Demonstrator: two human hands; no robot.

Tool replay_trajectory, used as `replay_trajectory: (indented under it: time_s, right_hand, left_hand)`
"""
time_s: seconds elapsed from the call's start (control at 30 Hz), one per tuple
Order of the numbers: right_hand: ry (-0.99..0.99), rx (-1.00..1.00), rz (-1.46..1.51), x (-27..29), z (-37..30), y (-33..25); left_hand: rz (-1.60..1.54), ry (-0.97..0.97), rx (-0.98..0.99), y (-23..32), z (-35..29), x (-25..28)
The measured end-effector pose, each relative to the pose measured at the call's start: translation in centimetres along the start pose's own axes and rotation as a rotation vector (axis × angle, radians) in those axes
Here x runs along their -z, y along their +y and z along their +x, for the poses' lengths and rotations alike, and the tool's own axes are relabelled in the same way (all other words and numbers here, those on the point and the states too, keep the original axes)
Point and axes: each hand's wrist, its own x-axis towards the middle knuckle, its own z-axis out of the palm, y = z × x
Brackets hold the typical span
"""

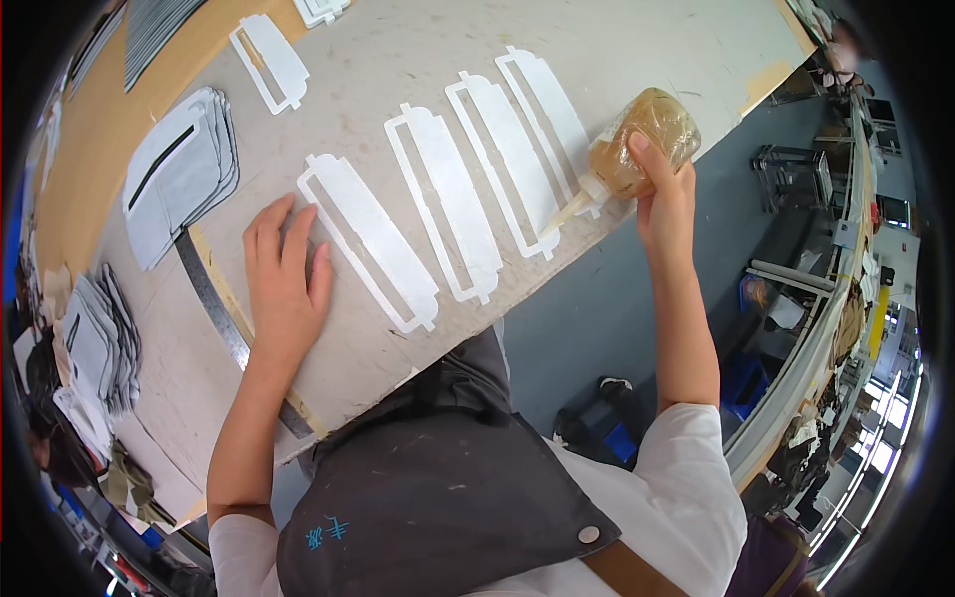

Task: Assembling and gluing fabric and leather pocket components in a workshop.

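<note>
My right hand (pixel 665 194) is wrapped round a clear squeeze bottle (pixel 652 129) of amber liquid, likely glue. The bottle is tipped, and its narrow nozzle (pixel 569 213) points down at the lower end of a white cut-out panel (pixel 512 149). Another such panel (pixel 547 95) lies to the right, partly behind the bottle. Two more, a middle panel (pixel 453 194) and a left panel (pixel 373 234), lie slanted on the table. Beside the left panel my left hand (pixel 284 279) rests flat, fingers spread, its fingertips close to the panel's edge and holding nothing.
A metal ruler (pixel 214 298) lies left of my left hand. Stacked grey pieces with a black slot (pixel 184 169) sit farther left, above another grey stack (pixel 99 338). One small white panel (pixel 271 65) lies at the far side. The table's edge (pixel 537 264) runs diagonally in front of me.
</note>
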Motion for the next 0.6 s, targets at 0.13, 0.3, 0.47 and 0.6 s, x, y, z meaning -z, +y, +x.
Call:
replay_trajectory:
  time_s: [0.13, 0.3, 0.47, 0.6]
  right_hand:
    - [-0.041, -0.005, -0.017, 1.1, -1.1, 0.3]
    - [-0.059, -0.07, 0.079, 1.3, -0.2, -0.7]
    - [-0.044, 0.142, 0.352, -2.1, 4.7, -0.5]
    - [-0.022, 0.21, 0.336, -5.0, 7.4, -0.3]
  left_hand:
    - [0.007, -0.004, 0.005, 0.0, 0.1, -0.1]
    - [0.013, -0.013, 0.021, 0.0, 0.0, 0.1]
    - [0.027, -0.018, 0.017, 0.3, 0.1, 0.3]
    - [-0.017, -0.052, 0.039, 0.5, 0.0, 0.4]
